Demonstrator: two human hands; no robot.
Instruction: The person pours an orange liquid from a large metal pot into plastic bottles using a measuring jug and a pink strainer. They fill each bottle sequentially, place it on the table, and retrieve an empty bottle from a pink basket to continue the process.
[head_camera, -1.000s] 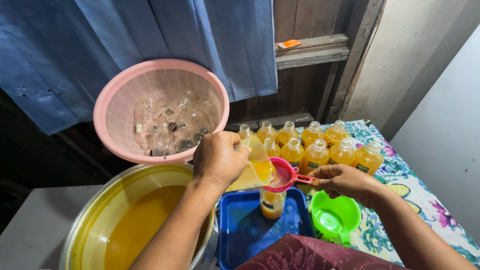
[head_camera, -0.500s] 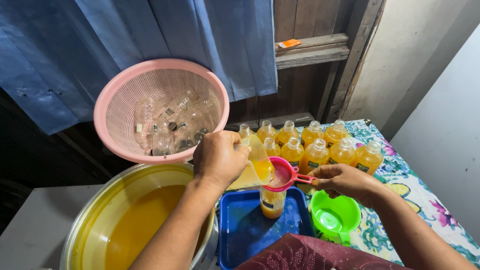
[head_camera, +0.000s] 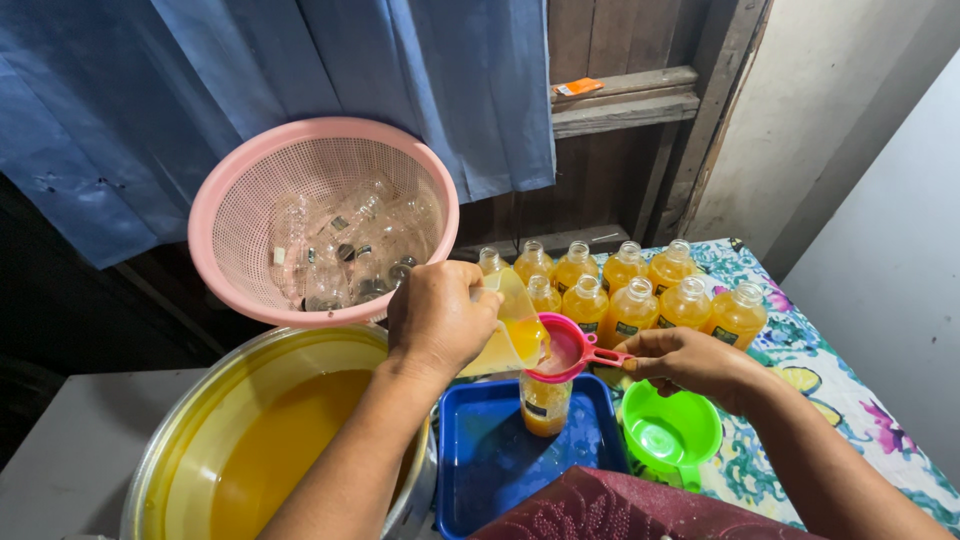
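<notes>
Head view. Left hand (head_camera: 437, 318) clenched round a clear jug (head_camera: 512, 330), tilted, orange liquid running into a pink strainer (head_camera: 562, 350). Right hand (head_camera: 690, 362) pinches the strainer's handle, holding it over a small bottle (head_camera: 545, 403), part filled, standing in a blue tray (head_camera: 500, 455). Large metal pot (head_camera: 200, 440) holds orange liquid. Pink basket (head_camera: 225, 215) holds empty clear bottles. Filled bottles (head_camera: 640, 290) stand in rows on the patterned cloth. Green funnel (head_camera: 670, 432) is empty. Against the frame a second earlier: hands, jug and strainer unchanged in position.
</notes>
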